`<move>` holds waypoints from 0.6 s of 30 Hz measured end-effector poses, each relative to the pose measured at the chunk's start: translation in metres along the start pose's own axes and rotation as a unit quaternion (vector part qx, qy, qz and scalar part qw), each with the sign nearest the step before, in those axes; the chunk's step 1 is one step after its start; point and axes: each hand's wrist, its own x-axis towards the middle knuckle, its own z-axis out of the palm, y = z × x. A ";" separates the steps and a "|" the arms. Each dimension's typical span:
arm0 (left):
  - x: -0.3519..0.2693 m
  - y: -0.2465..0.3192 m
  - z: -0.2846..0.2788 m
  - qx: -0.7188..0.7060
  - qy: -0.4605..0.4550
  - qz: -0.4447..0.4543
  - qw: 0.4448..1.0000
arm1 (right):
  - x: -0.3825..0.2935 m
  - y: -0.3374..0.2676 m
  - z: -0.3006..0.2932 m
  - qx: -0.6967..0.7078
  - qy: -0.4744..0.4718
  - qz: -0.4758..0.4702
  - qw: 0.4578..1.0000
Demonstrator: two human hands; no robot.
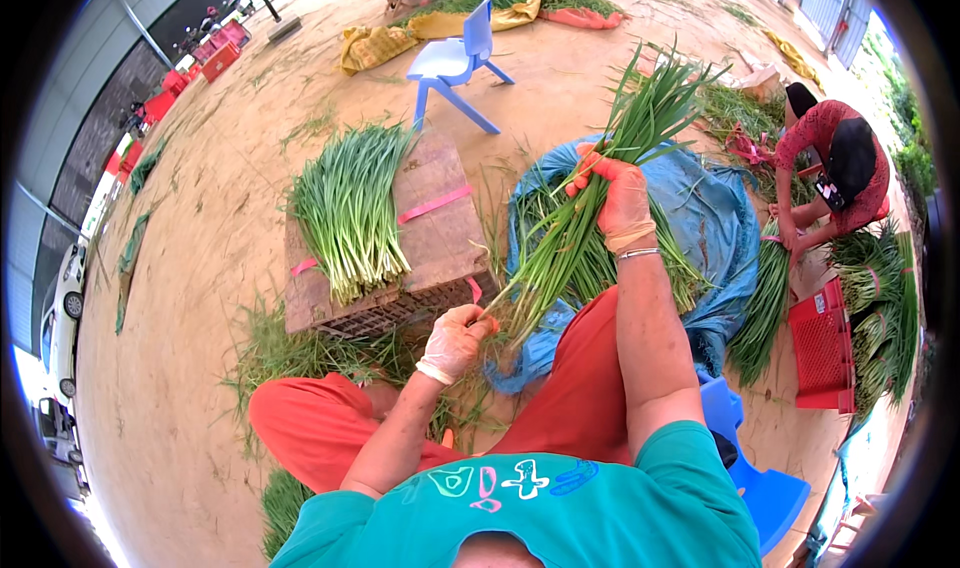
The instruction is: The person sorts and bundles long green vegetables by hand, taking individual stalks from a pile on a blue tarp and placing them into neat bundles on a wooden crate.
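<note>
A loose bunch of green garlic chives is gripped around its middle in my right hand, which wears a thin glove with orange fingertips. Its leaves fan out above the fist, and the stems slant down to the left. My left hand, gloved too, pinches a thin chive stem near the root ends. Left of the bunch, a neat sheaf of chives lies on a wooden board atop a dark plastic crate. Pink ribbon crosses the board. Beneath my right hand, more chives rest on a blue woven sheet.
A blue chair stands ahead. On the right a seated person handles a chive bundle beside a red plastic crate and tied bundles. Discarded leaves litter the ground near my left knee.
</note>
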 end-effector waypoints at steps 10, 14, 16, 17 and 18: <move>-0.022 -0.029 -0.028 0.202 0.116 0.031 0.972 | 0.003 0.000 0.000 0.004 0.053 -0.029 0.998; -0.034 -0.085 -0.055 0.277 0.094 -0.118 0.949 | 0.004 -0.001 0.000 -0.002 0.052 -0.052 0.997; -0.037 -0.070 -0.052 0.204 0.084 -0.158 0.963 | 0.004 -0.001 -0.002 -0.005 0.042 -0.062 0.997; -0.029 -0.045 -0.043 0.157 0.079 -0.152 0.973 | 0.003 0.000 -0.006 -0.009 0.041 -0.063 0.997; -0.026 -0.040 -0.034 0.123 0.087 -0.060 0.987 | 0.002 0.000 -0.002 0.012 0.038 -0.051 0.998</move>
